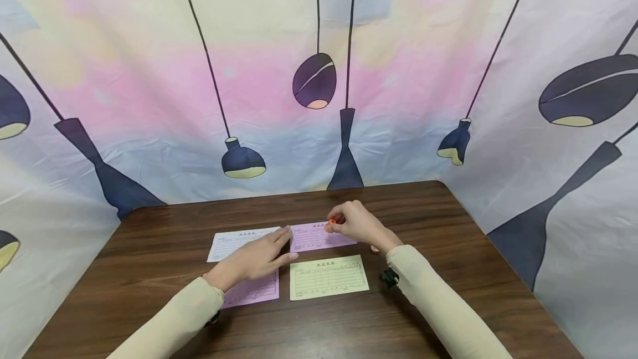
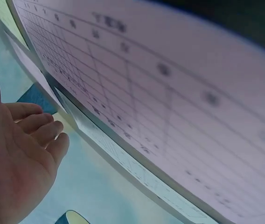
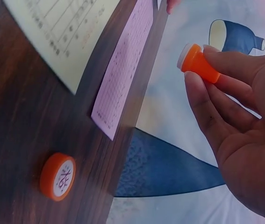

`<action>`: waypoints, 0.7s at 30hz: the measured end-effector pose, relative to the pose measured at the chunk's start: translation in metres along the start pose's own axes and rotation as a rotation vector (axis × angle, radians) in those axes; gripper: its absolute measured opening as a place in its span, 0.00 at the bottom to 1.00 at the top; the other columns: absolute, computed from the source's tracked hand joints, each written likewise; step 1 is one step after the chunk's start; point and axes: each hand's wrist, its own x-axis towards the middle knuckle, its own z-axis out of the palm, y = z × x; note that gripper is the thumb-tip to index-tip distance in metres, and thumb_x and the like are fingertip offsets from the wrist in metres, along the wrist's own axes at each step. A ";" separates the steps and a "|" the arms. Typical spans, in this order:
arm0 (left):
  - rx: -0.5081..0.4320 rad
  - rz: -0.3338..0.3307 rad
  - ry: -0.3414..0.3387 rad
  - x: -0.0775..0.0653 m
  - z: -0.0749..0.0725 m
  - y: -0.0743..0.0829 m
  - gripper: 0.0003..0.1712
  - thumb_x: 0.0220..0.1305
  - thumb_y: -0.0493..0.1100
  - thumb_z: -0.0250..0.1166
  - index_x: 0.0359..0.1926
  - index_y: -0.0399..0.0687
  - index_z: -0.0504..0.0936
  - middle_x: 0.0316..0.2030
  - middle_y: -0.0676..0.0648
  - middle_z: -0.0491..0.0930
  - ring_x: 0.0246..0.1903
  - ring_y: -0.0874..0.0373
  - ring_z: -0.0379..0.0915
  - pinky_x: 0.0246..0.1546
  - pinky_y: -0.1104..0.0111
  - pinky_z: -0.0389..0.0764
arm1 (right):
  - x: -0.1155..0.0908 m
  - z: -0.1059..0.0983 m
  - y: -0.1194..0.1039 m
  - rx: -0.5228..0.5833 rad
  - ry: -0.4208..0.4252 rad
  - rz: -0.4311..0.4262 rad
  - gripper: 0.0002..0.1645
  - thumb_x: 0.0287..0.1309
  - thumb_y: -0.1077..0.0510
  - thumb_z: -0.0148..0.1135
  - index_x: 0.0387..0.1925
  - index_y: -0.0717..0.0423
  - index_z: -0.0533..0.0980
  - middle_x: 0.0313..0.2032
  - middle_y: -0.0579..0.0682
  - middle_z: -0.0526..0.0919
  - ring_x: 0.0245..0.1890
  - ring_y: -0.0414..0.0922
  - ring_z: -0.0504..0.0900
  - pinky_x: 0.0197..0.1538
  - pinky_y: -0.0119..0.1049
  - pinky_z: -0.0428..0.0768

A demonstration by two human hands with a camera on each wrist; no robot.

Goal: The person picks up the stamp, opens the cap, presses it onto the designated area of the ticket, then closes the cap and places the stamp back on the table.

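My right hand [image 1: 363, 222] pinches a small orange stamp [image 3: 201, 65] between thumb and fingers, over the far pink form slip [image 1: 311, 239]. A white face shows on one end of the stamp in the right wrist view. Its round orange cap [image 3: 58, 177], with a character on its white top, lies on the table by the right wrist. My left hand [image 1: 253, 255] has its fingers extended, fingertips right at the far pink slip's left edge. Beneath that hand, a near pink slip [image 1: 256, 288] is partly hidden.
A white slip [image 1: 230, 244] lies at the far left of the group, and a yellow slip [image 1: 329, 278] lies in front of the far pink one. The brown wooden table [image 1: 413, 209] meets a lamp-patterned cloth [image 1: 399, 98] at the back and sides.
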 end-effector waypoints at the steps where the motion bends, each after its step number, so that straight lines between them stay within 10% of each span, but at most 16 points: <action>1: 0.009 -0.005 -0.003 0.001 0.000 0.001 0.49 0.79 0.72 0.44 0.81 0.39 0.59 0.82 0.38 0.56 0.81 0.42 0.57 0.79 0.47 0.65 | 0.000 0.000 0.001 -0.001 0.001 0.000 0.13 0.67 0.58 0.71 0.50 0.60 0.88 0.36 0.46 0.92 0.33 0.35 0.86 0.38 0.31 0.86; 21: 0.091 -0.049 -0.106 0.033 0.011 0.015 0.56 0.75 0.78 0.40 0.84 0.41 0.49 0.85 0.39 0.45 0.85 0.43 0.41 0.84 0.49 0.54 | -0.002 -0.002 0.018 -0.033 0.005 0.008 0.09 0.65 0.56 0.73 0.45 0.55 0.90 0.34 0.44 0.92 0.30 0.33 0.84 0.33 0.30 0.83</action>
